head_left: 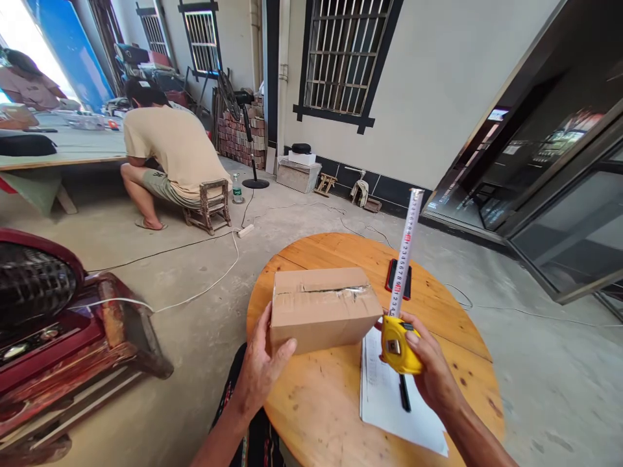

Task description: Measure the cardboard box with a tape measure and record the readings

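A taped brown cardboard box (316,305) is over the round wooden table (302,395). My left hand (260,370) grips its near left corner, thumb on the front face and fingers along the left side. Closed around a yellow tape measure (396,344) is my right hand (428,363), just right of the box. The white blade (403,253) is pulled out and points up and away from me. Beneath the tape measure lie sheets of paper (384,415) with a black pen (404,394) on them. Whether the box's underside fully rests on the table is hidden.
A phone (399,279) lies behind the tape blade on the table. To the left stands a dark red fan-like appliance (39,324) on a wooden chair (131,350). Cables cross the floor. A seated person (170,143) and another person (29,81) are at a long table (92,146).
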`<state>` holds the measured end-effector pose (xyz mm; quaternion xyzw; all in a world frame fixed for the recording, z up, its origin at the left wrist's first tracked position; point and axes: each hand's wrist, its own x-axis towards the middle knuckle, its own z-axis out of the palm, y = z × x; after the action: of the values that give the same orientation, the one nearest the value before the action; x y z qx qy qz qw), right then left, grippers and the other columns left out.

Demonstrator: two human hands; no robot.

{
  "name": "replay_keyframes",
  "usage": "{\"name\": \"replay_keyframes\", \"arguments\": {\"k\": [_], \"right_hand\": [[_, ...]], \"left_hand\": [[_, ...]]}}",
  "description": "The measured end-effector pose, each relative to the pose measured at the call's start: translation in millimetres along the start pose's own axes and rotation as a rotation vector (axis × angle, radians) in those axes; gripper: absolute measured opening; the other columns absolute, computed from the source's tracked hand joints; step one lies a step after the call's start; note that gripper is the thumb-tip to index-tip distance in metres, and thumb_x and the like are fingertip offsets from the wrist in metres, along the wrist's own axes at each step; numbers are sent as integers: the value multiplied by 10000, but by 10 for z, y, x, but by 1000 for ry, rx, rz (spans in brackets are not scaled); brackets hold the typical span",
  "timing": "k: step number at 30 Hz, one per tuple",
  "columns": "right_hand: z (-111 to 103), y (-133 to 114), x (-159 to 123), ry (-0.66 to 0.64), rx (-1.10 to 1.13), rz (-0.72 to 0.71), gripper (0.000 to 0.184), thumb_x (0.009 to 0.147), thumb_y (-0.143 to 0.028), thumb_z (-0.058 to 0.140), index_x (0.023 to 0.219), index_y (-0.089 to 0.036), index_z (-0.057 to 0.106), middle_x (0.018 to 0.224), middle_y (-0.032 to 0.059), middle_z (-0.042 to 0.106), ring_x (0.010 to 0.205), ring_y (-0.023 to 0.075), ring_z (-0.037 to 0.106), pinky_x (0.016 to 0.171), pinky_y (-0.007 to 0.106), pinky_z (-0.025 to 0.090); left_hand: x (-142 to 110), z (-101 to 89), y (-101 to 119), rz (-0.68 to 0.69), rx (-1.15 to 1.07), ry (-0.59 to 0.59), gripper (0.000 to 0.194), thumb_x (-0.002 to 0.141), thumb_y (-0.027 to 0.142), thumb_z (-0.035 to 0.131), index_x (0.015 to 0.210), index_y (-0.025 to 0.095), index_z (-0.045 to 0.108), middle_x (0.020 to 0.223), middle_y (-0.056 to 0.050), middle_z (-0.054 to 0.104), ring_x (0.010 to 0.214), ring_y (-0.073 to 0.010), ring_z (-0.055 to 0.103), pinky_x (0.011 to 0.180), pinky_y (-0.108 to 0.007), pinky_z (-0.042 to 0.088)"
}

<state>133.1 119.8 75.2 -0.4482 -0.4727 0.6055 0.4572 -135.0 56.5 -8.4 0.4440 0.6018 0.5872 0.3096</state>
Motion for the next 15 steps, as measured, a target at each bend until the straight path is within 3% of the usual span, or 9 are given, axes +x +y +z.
{"name": "replay_keyframes", "arguments": {"k": [3, 7, 10, 15], "right_hand": [[59, 25, 11, -65, 19, 18, 497, 763, -488, 701, 1151, -213, 556, 1026, 87, 711, 785, 233, 677, 662, 385, 575], [190, -143, 29, -71, 65, -7, 453, 764, -496, 693, 1111, -235, 565, 1091, 89, 711, 834, 252, 681, 647, 380, 575], [293, -270, 174, -52, 98, -17, 409, 775, -489, 684, 1058, -216, 570, 1088, 107, 707, 923, 283, 671, 627, 364, 578], [350, -279, 260, -17, 123, -11, 426, 775, -480, 696, 1063, -191, 575, 1040, 108, 700, 886, 266, 674, 598, 332, 574]], "left_hand": [[3, -92, 58, -1, 124, 85, 674, 877, 501, 541, 1449, 178, 388, 1364, -136, 553, 1274, -289, 510, 1048, -417, 430], [87, -290, 285, 53, 328, 190, 555, 876, 541, 504, 1289, 178, 580, 1147, -102, 659, 1033, -263, 623, 904, -381, 511], [203, -369, 388, 13, 326, 187, 587, 857, 566, 513, 1283, 170, 594, 1061, -93, 691, 887, -240, 656, 773, -350, 545], [255, -311, 303, -110, 115, 72, 674, 835, 567, 559, 1349, 132, 527, 1209, -132, 672, 1056, -270, 654, 864, -364, 541]]}}
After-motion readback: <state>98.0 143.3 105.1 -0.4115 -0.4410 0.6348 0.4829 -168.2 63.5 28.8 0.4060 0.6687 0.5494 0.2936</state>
